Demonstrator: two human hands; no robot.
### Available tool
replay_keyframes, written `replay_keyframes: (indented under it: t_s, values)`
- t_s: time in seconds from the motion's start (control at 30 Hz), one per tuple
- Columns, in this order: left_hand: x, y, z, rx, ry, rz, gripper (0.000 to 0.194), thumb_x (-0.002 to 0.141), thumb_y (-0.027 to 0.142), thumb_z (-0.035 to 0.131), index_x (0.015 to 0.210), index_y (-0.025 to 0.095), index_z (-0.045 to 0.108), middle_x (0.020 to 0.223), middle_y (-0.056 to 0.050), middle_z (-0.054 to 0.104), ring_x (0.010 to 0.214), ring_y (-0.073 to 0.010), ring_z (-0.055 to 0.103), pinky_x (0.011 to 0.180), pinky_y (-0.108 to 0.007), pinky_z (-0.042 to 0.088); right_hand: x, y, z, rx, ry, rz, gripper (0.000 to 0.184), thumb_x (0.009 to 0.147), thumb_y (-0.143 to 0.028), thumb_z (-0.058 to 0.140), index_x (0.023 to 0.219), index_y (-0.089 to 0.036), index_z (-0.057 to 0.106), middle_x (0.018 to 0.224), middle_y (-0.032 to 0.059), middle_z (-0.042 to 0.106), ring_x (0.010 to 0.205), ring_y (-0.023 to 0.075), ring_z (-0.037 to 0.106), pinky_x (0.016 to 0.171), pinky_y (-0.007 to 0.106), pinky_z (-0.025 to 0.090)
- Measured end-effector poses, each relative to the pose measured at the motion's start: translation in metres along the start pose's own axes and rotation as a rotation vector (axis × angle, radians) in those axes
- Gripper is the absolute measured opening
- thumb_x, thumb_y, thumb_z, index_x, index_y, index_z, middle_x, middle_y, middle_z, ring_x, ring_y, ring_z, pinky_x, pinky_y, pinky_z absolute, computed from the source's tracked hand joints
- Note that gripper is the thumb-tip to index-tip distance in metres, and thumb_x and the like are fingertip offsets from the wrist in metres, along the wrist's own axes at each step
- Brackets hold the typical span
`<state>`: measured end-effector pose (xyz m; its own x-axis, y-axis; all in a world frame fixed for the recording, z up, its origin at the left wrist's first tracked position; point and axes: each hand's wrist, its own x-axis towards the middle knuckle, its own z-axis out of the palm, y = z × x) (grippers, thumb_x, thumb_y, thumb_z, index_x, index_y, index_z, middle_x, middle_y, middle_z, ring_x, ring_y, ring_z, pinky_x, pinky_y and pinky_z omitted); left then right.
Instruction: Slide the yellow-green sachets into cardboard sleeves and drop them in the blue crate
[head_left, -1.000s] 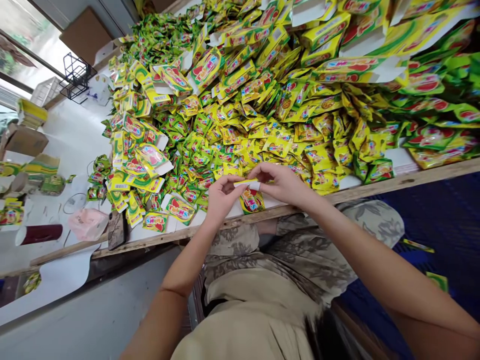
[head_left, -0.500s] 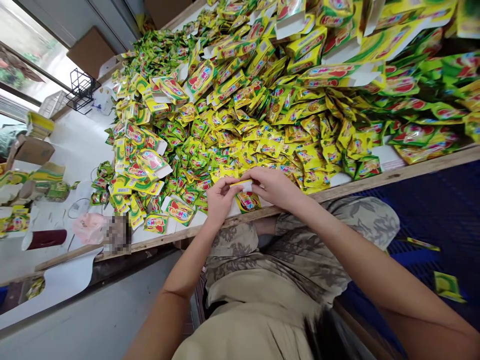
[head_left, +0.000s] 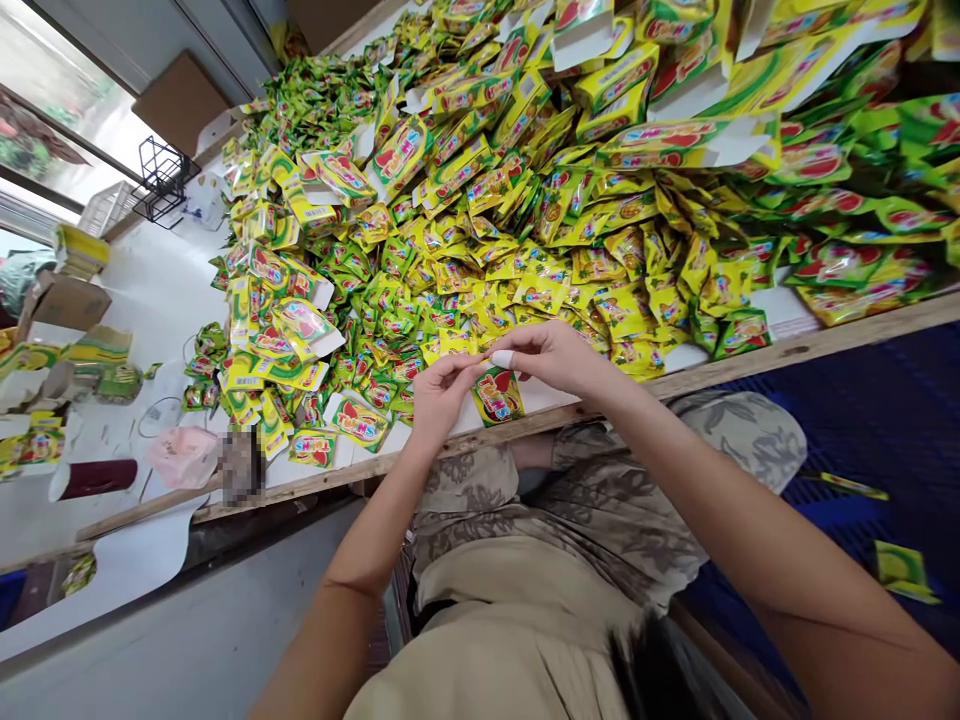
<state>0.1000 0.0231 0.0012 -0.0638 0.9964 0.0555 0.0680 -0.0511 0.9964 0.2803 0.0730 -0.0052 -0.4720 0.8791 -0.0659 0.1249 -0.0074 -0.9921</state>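
Observation:
A small green and yellow box (head_left: 496,398) with red fruit and lettering stands at the table's near edge, its printed face toward me. My left hand (head_left: 444,390) is closed, thumb and fingertips pinched at the box's upper left edge. From the other side my right hand (head_left: 555,358) pinches the top edge, fingertips meeting those of the left. A white patch shows at the right thumb; whether it is a flap or a covering I cannot tell. Just beyond the hands lies a heap of yellow and green candy packets (head_left: 540,290).
Flattish printed boxes (head_left: 360,420) lie left of my hands, near the wooden table edge (head_left: 720,372). More open boxes (head_left: 667,145) rest on the heap. A dark red cylinder (head_left: 97,478), a pink bag (head_left: 182,457) and a black wire rack (head_left: 161,180) are at left.
The white piece at the box's top now shows smaller, at the right thumb. My right hand has shifted slightly up, and more of the box's face shows. The view has turned a little.

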Motion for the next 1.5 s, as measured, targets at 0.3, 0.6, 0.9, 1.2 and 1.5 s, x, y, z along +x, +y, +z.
replay_keyframes:
  t_s: [0.3, 0.6, 0.9, 1.2, 1.5]
  values:
    - [0.001, 0.001, 0.001, 0.046, 0.027, -0.063, 0.025, 0.072, 0.043, 0.078, 0.075, 0.019, 0.075, 0.075, -0.003, 0.074, 0.069, -0.0146, 0.067, 0.069, -0.029, 0.056, -0.007, 0.001, -0.004, -0.165, 0.028, -0.132, 0.02, 0.084, -0.033, 0.064, 0.097, -0.028, 0.079, 0.095, 0.0007, 0.077, 0.086, 0.0221, 0.072, 0.077, 0.033, 0.055]
    - [-0.009, -0.006, -0.01, 0.214, -0.053, 0.155, 0.017, 0.077, 0.03, 0.076, 0.093, 0.024, 0.077, 0.098, -0.006, 0.077, 0.094, -0.0205, 0.072, 0.086, -0.036, 0.058, -0.019, 0.011, 0.002, -0.193, 0.063, -0.245, 0.023, 0.084, -0.031, 0.064, 0.103, -0.029, 0.077, 0.098, 0.0023, 0.077, 0.088, 0.0208, 0.071, 0.076, 0.032, 0.054]
    - [-0.011, -0.003, 0.003, -0.058, 0.045, -0.054, 0.026, 0.069, 0.034, 0.082, 0.087, 0.017, 0.072, 0.094, -0.007, 0.076, 0.089, -0.0184, 0.072, 0.085, -0.035, 0.058, -0.027, 0.014, 0.014, -0.198, 0.096, -0.231, 0.03, 0.086, -0.03, 0.06, 0.113, -0.025, 0.071, 0.106, 0.0056, 0.073, 0.089, 0.0206, 0.067, 0.077, 0.034, 0.053]
    - [-0.007, -0.002, -0.003, 0.024, -0.034, -0.014, 0.027, 0.068, 0.04, 0.082, 0.072, 0.018, 0.067, 0.086, -0.005, 0.074, 0.087, -0.0176, 0.071, 0.082, -0.034, 0.057, -0.027, 0.017, 0.017, -0.1, 0.056, -0.188, 0.028, 0.084, -0.031, 0.062, 0.11, -0.023, 0.069, 0.095, 0.0047, 0.07, 0.075, 0.0172, 0.062, 0.067, 0.029, 0.049]
    - [0.006, 0.006, -0.017, 0.238, -0.259, 0.115, 0.022, 0.076, 0.039, 0.075, 0.068, 0.02, 0.066, 0.096, -0.008, 0.074, 0.091, -0.0203, 0.067, 0.088, -0.038, 0.052, -0.027, 0.016, 0.017, -0.067, 0.048, -0.162, 0.025, 0.084, -0.032, 0.061, 0.105, -0.021, 0.068, 0.092, 0.0052, 0.069, 0.072, 0.0157, 0.058, 0.061, 0.027, 0.045]
